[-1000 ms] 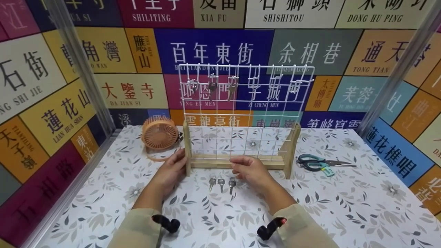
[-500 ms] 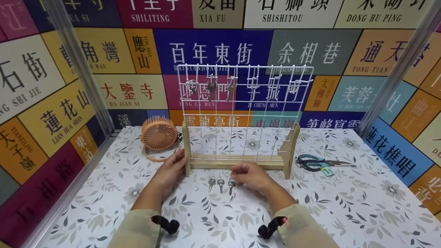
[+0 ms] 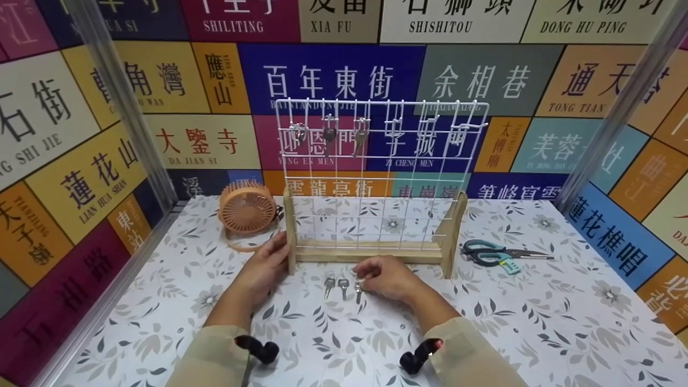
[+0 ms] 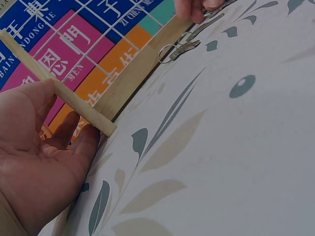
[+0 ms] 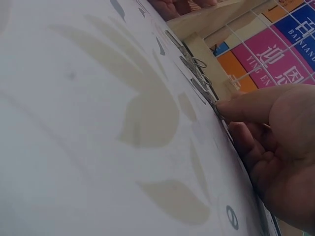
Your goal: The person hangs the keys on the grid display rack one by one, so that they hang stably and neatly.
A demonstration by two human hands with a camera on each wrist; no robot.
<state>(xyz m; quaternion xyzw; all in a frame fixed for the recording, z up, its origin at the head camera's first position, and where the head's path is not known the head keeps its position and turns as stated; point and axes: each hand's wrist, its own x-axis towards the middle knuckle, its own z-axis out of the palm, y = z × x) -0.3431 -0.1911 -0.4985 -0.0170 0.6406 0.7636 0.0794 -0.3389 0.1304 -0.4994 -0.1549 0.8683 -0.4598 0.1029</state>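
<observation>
A white wire grid rack (image 3: 371, 256) on a wooden base stands at mid-table. My left hand (image 3: 267, 266) holds its left wooden post (image 4: 74, 101), with the thumb on the near side and fingers behind it. In front of the base lie three silver keys with rings: a left key (image 3: 329, 288), a middle key (image 3: 343, 290) and a right key (image 3: 359, 294). My right hand (image 3: 389, 278) pinches the right key at its ring end, thumb tip on it in the right wrist view; the index tip is partly hidden. Three more keys (image 3: 360, 141) hang from hooks on the grid's upper left.
An orange fan (image 3: 246, 210) stands left of the rack, close behind my left hand. Scissors (image 3: 486, 253) with dark and teal handles lie to the right. Bare hooks (image 3: 458, 129) line the grid's upper right. A patterned cloth (image 3: 333, 344) covers the table.
My right hand has come down and a little left from beside the base bar onto the right key. My left hand stays at the post.
</observation>
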